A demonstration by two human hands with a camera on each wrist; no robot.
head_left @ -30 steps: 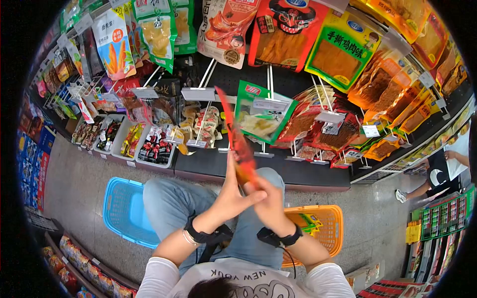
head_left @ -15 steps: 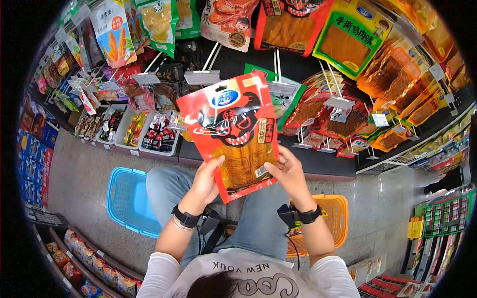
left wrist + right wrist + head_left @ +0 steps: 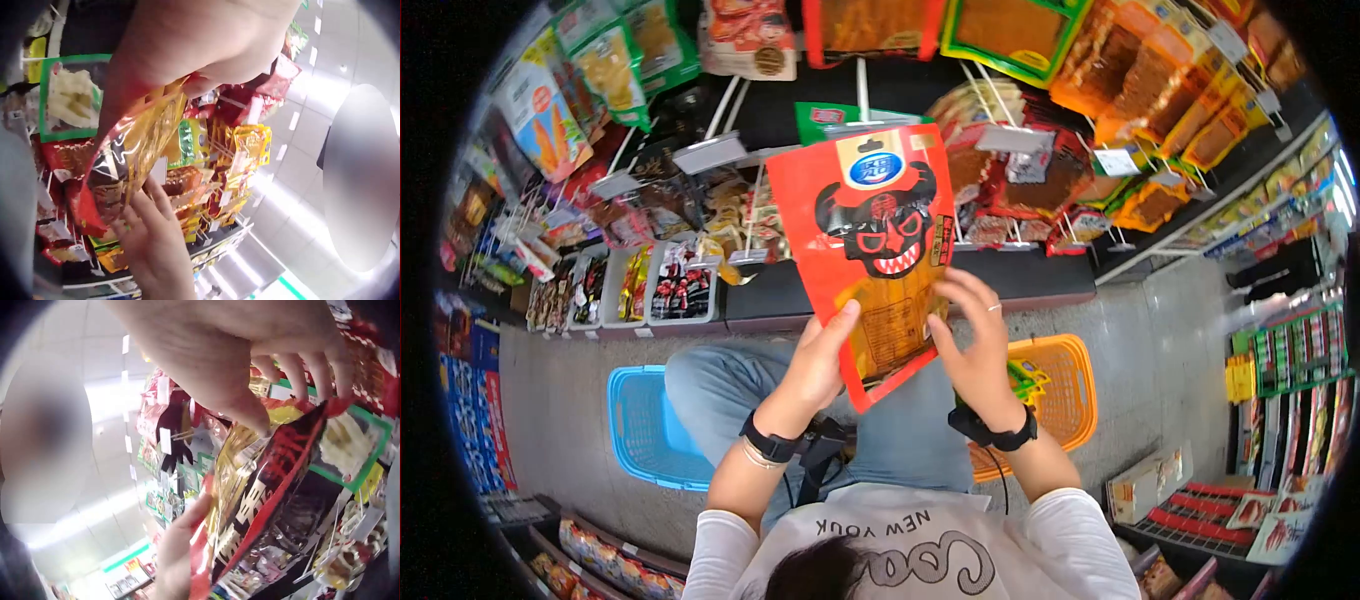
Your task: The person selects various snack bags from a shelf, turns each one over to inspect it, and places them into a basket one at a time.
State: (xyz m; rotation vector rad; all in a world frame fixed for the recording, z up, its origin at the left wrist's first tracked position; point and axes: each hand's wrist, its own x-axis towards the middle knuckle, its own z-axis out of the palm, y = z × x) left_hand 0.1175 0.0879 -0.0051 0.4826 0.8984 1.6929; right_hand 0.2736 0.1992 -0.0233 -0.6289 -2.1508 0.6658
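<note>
A red snack bag (image 3: 820, 215) with a black horned face and a clear window of brown food is held up over the lap. My left hand (image 3: 812, 365) grips its lower left edge, thumb on the front. At the right edge, my right hand (image 3: 982, 362) touches the bag with its fingers spread and fairly straight. The right wrist view shows the right thumb and fingertips right at the edge of the bag (image 3: 240, 469), with the left thumb on its other side. In the left wrist view, the bag (image 3: 140, 140) is seen edge-on between both hands.
A blue basket (image 3: 625, 440) stands on the floor at left; an orange basket (image 3: 1083, 385) with yellow-green packets stands at right. Ahead, hooks hold a green packet (image 3: 815, 118) and many other snack bags. Small bins (image 3: 650, 322) of wrapped snacks line the low shelf.
The bag was edge-on between both hands, then turned front-up with both gripping its sides. Now the right hand's fingers have loosened and spread at the right edge; the view has shifted right.
</note>
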